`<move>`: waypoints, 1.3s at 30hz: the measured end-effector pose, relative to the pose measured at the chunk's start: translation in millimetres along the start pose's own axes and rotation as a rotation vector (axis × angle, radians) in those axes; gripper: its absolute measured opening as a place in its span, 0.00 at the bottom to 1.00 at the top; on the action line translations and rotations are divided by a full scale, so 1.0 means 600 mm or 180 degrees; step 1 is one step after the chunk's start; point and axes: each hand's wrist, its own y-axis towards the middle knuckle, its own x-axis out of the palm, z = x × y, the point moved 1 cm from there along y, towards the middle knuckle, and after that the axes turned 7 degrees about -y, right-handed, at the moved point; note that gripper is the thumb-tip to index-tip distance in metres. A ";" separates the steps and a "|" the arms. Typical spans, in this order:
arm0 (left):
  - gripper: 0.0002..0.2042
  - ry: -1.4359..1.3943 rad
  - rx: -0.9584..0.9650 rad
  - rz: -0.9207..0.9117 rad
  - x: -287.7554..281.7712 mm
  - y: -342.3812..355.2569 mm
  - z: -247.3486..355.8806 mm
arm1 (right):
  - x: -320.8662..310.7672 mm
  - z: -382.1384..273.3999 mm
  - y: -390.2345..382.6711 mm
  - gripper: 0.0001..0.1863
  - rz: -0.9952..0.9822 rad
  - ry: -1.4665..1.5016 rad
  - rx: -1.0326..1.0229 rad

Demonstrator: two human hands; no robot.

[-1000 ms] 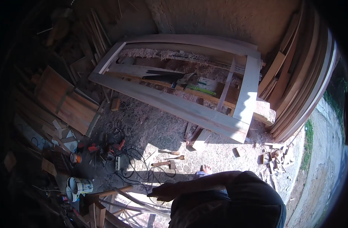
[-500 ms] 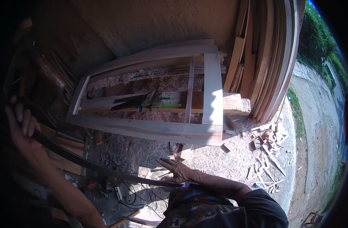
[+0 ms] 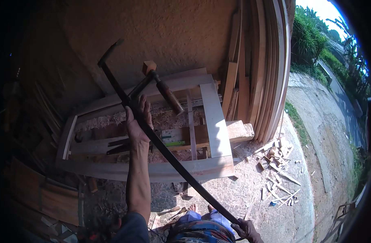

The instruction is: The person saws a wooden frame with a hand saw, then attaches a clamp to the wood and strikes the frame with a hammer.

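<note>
I hold a long dark bar clamp (image 3: 173, 162) slanting across the front of me, above a wooden frame. My left hand (image 3: 137, 123) supports its bar just below the sliding arm, thumb on one side and fingers stretched up on the other. The sliding arm carries a screw with a brown handle (image 3: 169, 96); a small wood block (image 3: 149, 67) sits at the top of it. Beyond, the bar ends in a bent jaw (image 3: 111, 52). Low at right, my right hand (image 3: 246, 231) is closed round the bar's near end. The pale wooden frame (image 3: 193, 169) lies flat underneath, touched by neither hand.
A thick timber beam (image 3: 240, 131) runs under the frame, with a green strip (image 3: 175, 143) and dark blades (image 3: 118, 146) on it. Tall boards (image 3: 262, 73) lean against the brown wall. Wood offcuts (image 3: 280, 182) and shavings litter the floor. More boards (image 3: 52, 194) stand at left.
The clamp has swung from the dark left side to the middle, over the frame. My left hand moved right with it. My right hand, fingers spread before, now grips the bar's near end.
</note>
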 end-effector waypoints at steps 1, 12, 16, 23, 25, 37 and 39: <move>0.33 -0.0322 -0.0183 0.0052 -0.013 0.014 -0.027 | 0.006 -0.032 -0.021 0.20 -0.0432 -0.0199 0.0514; 0.16 0.0550 -0.1173 0.1209 -0.227 -0.053 -0.256 | 0.201 -0.056 -0.136 0.24 0.0692 0.0977 0.1202; 0.17 0.0696 -0.1728 0.1412 -0.258 -0.178 -0.309 | 0.228 -0.063 -0.051 0.25 0.1112 0.0905 0.0741; 0.16 0.0743 -0.2311 0.1423 -0.293 -0.340 -0.336 | 0.228 -0.130 0.071 0.26 0.1111 0.0990 0.0785; 0.15 0.0844 -0.2407 0.1469 -0.296 -0.373 -0.332 | 0.254 -0.093 0.121 0.24 0.1212 0.0847 0.0803; 0.13 0.1036 -0.2432 0.1520 -0.333 -0.399 -0.345 | 0.221 -0.137 0.243 0.23 0.1110 0.1024 0.0690; 0.14 0.1036 -0.2406 0.1511 -0.342 -0.390 -0.339 | 0.210 -0.157 0.255 0.24 0.1036 0.1004 0.0778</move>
